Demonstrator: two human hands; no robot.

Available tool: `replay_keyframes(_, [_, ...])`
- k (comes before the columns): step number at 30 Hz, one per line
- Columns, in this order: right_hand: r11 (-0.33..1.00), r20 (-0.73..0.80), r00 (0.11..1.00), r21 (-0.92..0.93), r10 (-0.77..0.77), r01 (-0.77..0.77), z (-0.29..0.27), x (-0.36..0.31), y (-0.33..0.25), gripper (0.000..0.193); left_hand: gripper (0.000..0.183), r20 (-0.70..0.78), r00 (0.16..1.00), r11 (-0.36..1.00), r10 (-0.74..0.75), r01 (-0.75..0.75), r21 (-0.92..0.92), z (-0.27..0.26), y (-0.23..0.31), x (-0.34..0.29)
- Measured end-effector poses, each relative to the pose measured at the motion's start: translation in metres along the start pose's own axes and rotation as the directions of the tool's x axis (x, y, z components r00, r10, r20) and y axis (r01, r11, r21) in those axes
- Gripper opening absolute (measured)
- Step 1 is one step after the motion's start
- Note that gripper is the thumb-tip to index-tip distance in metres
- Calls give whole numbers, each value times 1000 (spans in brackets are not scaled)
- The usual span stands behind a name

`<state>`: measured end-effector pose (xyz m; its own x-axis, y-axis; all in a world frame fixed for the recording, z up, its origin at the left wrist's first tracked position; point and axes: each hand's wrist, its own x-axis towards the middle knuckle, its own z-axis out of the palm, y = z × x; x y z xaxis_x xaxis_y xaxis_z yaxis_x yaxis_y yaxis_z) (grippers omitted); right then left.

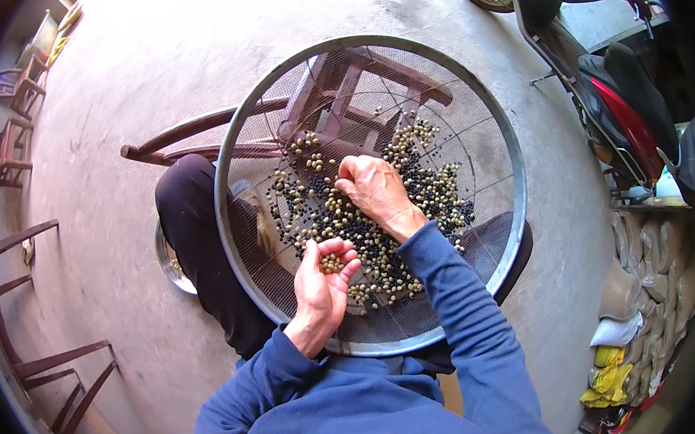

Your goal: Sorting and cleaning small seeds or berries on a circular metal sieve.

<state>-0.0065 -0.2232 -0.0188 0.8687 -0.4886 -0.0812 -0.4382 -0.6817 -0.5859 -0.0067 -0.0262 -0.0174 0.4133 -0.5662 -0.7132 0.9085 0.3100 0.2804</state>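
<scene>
A wide round mesh sieve (239,147) with a grey rim lies across my lap. Over its middle is spread a layer of small round seeds (393,257), some greenish-tan and larger, others black and smaller; I cannot tell their kind. My left hand (324,284) is cupped palm up above the near part of the layer, fingers curled round a small heap of tan seeds (331,263). Above the middle of the layer, my right hand (376,191) points left, back up, with its fingers curled together. Whatever is between those fingertips is hidden.
Under the sieve's far side, a wooden stool or chair frame (345,94) shows through the mesh. A metal basin (176,265) is beside my left leg. Wooden chairs (21,159) line the left. A motorbike (625,108) stands at the far right, near stacked sacks (658,258).
</scene>
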Motion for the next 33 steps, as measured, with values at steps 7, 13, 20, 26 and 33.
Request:
replay_keyframes(7, [970,-41,998,-243,-39,27,8,0,-5,9,46,14,1000,1000,-6,6,6,1,0,0])
replay_keyframes(13, [964,-11,998,-259,-66,61,-3,-13,3,10,46,8,1000,1000,-22,22,1,-1,-1,1])
replay_keyframes(20, [945,69,985,299,-159,131,-29,-75,-34,6,48,-9,1000,1000,-22,22,-20,-1,-3,3])
replay_keyframes(26, [942,-27,980,272,-195,195,-28,-57,-19,11,48,-14,1000,1000,0,0,9,-3,0,3])
replay_keyframes(33, [989,-117,983,-40,-143,139,-4,0,4,8,49,-20,1000,1000,0,0,3,-1,-1,1])
